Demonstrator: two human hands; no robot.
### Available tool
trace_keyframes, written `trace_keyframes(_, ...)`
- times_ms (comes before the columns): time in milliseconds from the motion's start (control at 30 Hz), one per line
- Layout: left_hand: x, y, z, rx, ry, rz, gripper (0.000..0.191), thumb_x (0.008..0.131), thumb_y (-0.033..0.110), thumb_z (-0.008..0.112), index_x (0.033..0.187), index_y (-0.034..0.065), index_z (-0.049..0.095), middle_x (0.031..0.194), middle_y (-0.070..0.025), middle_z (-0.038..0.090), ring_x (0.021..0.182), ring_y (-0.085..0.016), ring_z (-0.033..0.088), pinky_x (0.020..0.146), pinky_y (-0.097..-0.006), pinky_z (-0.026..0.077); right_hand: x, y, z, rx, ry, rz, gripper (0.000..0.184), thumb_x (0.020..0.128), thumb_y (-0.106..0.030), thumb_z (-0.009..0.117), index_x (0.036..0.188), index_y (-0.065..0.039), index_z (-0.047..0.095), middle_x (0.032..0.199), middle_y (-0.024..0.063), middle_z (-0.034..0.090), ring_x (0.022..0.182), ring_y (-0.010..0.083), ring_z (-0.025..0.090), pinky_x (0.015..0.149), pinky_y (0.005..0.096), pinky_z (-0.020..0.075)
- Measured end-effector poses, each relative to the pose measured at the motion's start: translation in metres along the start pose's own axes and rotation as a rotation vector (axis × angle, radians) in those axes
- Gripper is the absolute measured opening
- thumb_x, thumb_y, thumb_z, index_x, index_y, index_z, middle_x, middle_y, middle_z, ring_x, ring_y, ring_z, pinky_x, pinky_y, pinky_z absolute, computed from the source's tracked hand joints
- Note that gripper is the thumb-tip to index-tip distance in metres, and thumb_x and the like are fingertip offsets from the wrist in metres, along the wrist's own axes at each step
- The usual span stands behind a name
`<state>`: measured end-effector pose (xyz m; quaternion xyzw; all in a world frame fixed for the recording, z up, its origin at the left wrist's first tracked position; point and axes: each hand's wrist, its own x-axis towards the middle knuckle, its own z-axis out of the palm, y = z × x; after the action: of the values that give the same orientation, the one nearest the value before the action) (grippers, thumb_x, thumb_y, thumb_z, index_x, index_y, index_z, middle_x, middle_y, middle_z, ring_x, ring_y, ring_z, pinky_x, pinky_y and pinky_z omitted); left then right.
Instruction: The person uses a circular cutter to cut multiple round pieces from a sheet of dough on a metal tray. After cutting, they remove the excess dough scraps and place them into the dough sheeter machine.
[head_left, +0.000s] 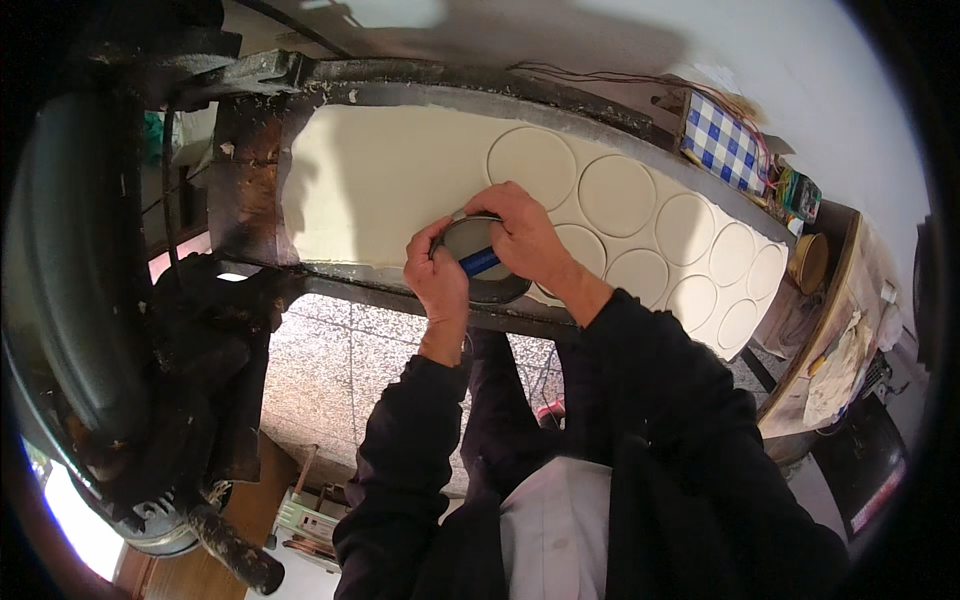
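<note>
A round metal cutter (501, 294) with a blue handle bar (478, 262) is at the near edge of a pale, flat dough sheet (405, 180). My left hand (441, 270) grips its left rim. On the rim's far right side, by the end of the blue bar, my right hand (525, 236) has hold of it. Several circles are marked in the sheet to the right, including a large cut circle (531, 166) beyond my right hand. Part of another circle is hidden under my right wrist. Whether the cutter presses into the dough cannot be told.
Dark machinery with a large roller (82, 262) stands at the left. A wooden table (817, 352) curves along the right, near a small bowl (810, 262). Thin wires run behind the dough to a blue-checked box (724, 142). Below is speckled floor (322, 367).
</note>
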<state>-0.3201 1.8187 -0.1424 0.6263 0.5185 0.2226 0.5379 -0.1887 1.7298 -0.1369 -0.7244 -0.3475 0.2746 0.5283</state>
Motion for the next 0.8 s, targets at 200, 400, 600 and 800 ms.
trace_keyframes(200, 0.059, 0.037, -0.007, 0.166, -0.626, 0.407, 0.038, 0.074, -0.008, 0.051, 0.101, 0.003, 0.077, 0.103, -0.0162, 0.072, 0.101, -0.034, 0.068, 0.093, -0.039, 0.055, -0.04, -0.029, 0.04, 0.037, 0.595, 0.236, 0.042, 0.076, 0.01, 0.046, 0.111, -0.002, 0.068, 0.107, 0.0188, 0.067, 0.107, 0.0373, 0.062, 0.1, 0.0419, 0.0489)
trace_keyframes(400, 0.002, 0.027, 0.004, 0.094, 0.037, 0.045, 0.041, 0.081, -0.007, 0.045, 0.108, 0.0003, 0.075, 0.109, -0.0163, 0.073, 0.104, -0.029, 0.07, 0.097, -0.0375, 0.053, 0.008, -0.016, -0.002, -0.068, -0.06, 0.021, 0.044, 0.08, 0.01, 0.045, 0.116, -0.002, 0.067, 0.113, 0.0168, 0.069, 0.111, 0.0316, 0.064, 0.1, 0.0406, 0.0501)
trace_keyframes(600, 0.0, 0.017, -0.016, 0.03, -0.054, 0.123, 0.045, 0.082, -0.007, 0.044, 0.114, 0.0009, 0.075, 0.116, -0.0139, 0.073, 0.107, -0.025, 0.068, 0.102, -0.0356, 0.05, -0.007, -0.032, -0.012, 0.17, -0.054, 0.325, 0.05, 0.085, 0.003, 0.057, 0.135, -0.001, 0.06, 0.131, 0.0153, 0.063, 0.127, 0.0278, 0.059, 0.109, 0.0392, 0.0446)
trace_keyframes(800, 0.065, 0.074, -0.02, -0.22, -0.062, 0.166, 0.046, 0.085, -0.008, 0.041, 0.115, -0.0035, 0.074, 0.113, -0.0108, 0.073, 0.104, -0.019, 0.066, 0.098, -0.0289, 0.049, -0.055, -0.069, 0.012, 0.388, 0.089, 0.244, 0.08, 0.096, -0.012, 0.065, 0.16, 0.007, 0.021, 0.161, 0.0247, 0.033, 0.148, 0.0321, 0.038, 0.12, 0.043, 0.0348)
